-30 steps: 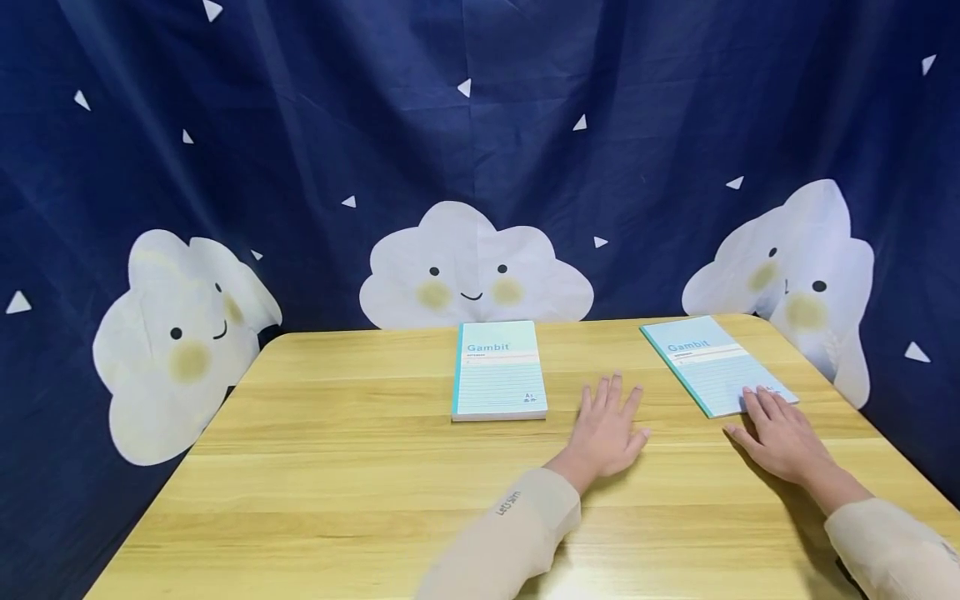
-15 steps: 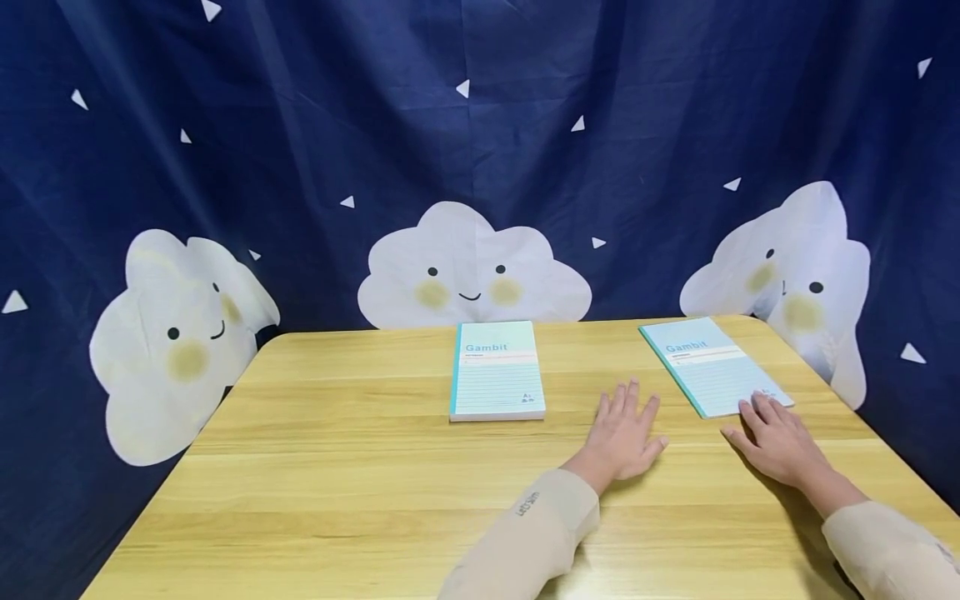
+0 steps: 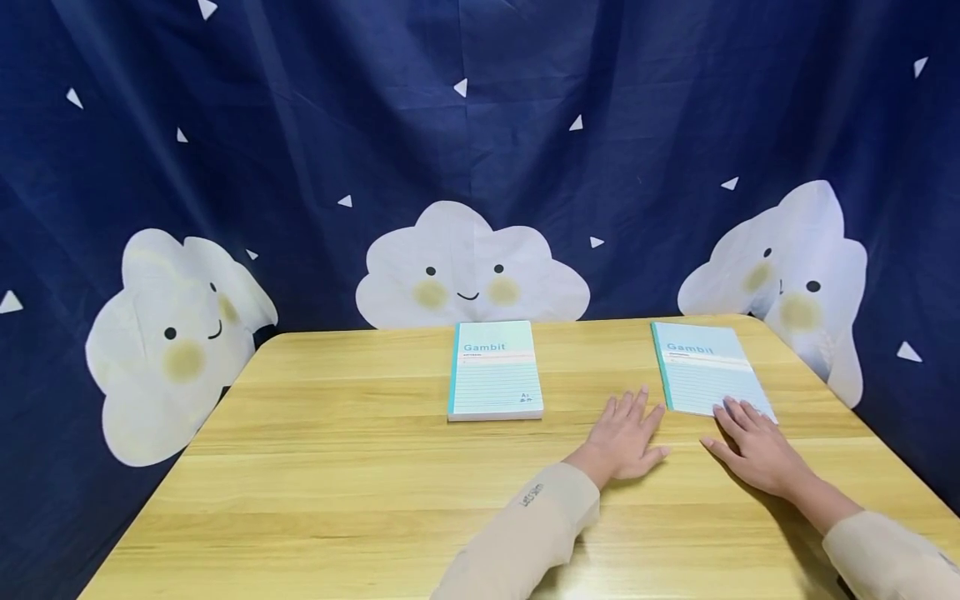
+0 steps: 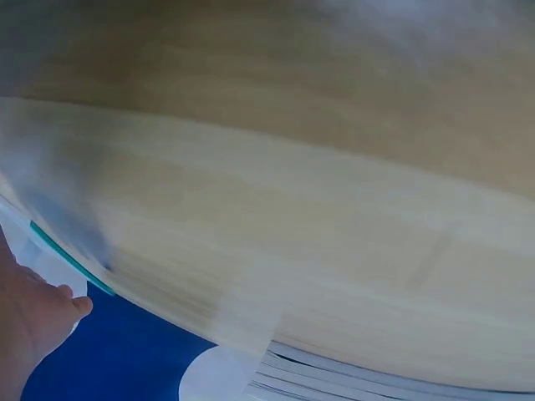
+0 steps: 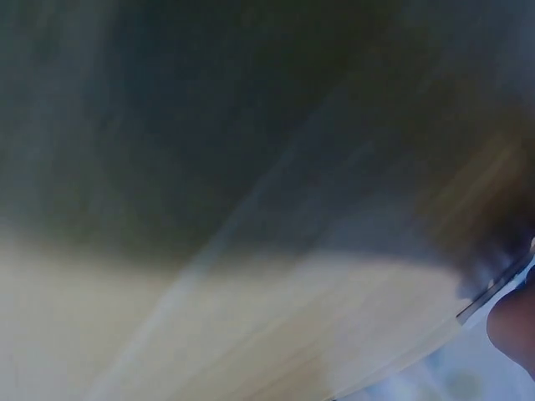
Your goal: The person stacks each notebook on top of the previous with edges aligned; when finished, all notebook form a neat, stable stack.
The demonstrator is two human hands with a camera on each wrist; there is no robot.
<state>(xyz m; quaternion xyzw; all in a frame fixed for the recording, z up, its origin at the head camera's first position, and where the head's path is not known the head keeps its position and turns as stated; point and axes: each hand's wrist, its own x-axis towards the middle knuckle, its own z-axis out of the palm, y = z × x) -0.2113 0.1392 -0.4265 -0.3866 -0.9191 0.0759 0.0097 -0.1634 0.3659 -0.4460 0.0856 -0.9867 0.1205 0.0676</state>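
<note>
At the right of the head view lies a thin pale-blue "Gambit" notebook [image 3: 708, 367] with a teal spine, slightly turned on the table. My right hand [image 3: 757, 450] rests its fingertips on the notebook's near right corner, fingers extended and thumb out to the left. My left hand [image 3: 622, 437] is spread over the table between this notebook and a thicker pile of matching notebooks [image 3: 495, 371], holding nothing. Layered page edges of the pile [image 4: 376, 384] show low in the left wrist view. Only a bit of the right hand [image 5: 518, 330] appears in the right wrist view.
The light wooden table [image 3: 337, 483] carries both the pile and the single notebook near its far edge. Behind it hangs a dark blue curtain [image 3: 525, 158] with white clouds and small triangles.
The single notebook has turned, its near end swinging left and its spine now closer to straight. My right hand has shifted left with it. The left hand has moved right since one second ago.
</note>
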